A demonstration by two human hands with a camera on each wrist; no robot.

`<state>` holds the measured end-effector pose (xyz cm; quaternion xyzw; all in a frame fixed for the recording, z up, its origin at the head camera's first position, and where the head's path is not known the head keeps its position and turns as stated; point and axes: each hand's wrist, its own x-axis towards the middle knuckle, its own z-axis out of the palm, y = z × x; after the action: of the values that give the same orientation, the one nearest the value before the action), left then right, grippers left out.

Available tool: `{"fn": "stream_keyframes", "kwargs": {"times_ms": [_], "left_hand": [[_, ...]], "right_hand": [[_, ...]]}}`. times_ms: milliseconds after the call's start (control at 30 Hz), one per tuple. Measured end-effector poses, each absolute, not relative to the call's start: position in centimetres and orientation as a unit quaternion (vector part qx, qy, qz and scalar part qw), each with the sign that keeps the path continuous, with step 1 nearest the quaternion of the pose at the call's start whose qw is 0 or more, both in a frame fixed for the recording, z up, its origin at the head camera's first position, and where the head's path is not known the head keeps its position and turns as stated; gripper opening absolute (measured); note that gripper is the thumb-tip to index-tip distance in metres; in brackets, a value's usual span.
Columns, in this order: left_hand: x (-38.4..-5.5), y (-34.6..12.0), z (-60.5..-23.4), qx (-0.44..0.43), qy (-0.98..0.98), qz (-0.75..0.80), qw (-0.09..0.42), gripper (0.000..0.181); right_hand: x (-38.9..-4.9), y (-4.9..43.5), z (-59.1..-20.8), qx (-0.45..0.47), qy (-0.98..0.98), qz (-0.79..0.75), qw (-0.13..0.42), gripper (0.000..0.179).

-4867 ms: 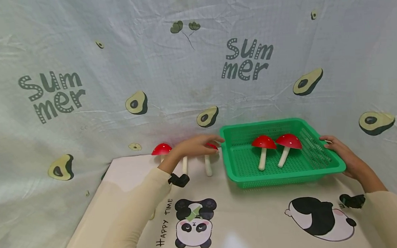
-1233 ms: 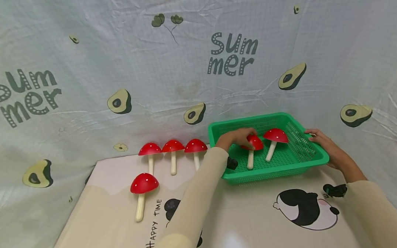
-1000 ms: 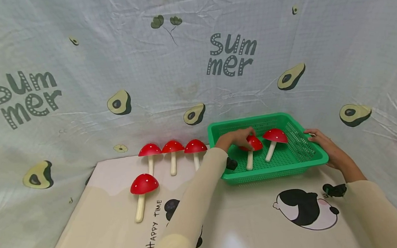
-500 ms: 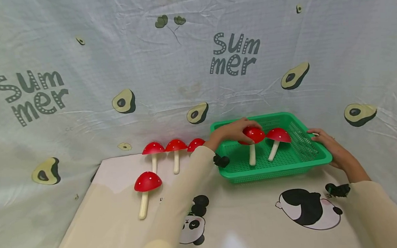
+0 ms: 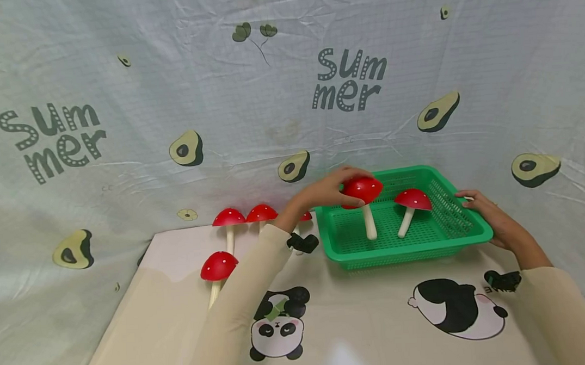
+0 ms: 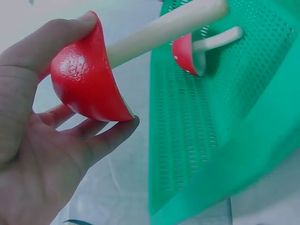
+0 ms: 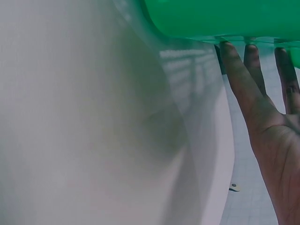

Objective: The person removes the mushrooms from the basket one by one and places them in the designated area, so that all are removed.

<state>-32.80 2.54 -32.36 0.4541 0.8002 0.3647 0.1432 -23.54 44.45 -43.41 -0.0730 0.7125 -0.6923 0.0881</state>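
My left hand (image 5: 322, 193) grips a toy mushroom (image 5: 364, 190) by its red, white-dotted cap, thumb on one side and fingers on the other. In the left wrist view the mushroom's pale stem points toward the green basket (image 6: 206, 197). From the head view it hangs over the basket's left part. A second toy mushroom (image 5: 413, 200) lies inside, further right. My right hand (image 5: 495, 221) is at the basket's right end. Its straight fingers (image 7: 241, 77) touch the basket in the right wrist view; the thumb is hidden there.
Several more toy mushrooms lie left of the basket: one red cap (image 5: 228, 217) in a row along the back edge, another cap (image 5: 219, 266) nearer me, partly behind my left sleeve. A printed cloth (image 5: 251, 130) hangs behind the table (image 5: 362, 310).
My left hand has taken hold of the left mushroom in the basket and raised it up and slightly left. The right hand stays at the basket's right end.
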Motion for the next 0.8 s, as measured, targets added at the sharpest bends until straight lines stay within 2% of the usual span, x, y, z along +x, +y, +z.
{"fn": "stream_keyframes", "kwargs": {"times_ms": [433, 800], "left_hand": [[-30.7, -1.3, -29.8, 0.457, 0.783, 0.413, 0.089, 0.058], [-29.8, -3.2, -29.9, 0.451, 0.783, 0.413, 0.111, 0.058]], "right_hand": [[-23.6, 45.0, -43.3, -0.075, 0.722, -0.68, 0.099, 0.026], [-23.7, 45.1, -43.2, -0.069, 0.739, -0.661, 0.108, 0.025]]}}
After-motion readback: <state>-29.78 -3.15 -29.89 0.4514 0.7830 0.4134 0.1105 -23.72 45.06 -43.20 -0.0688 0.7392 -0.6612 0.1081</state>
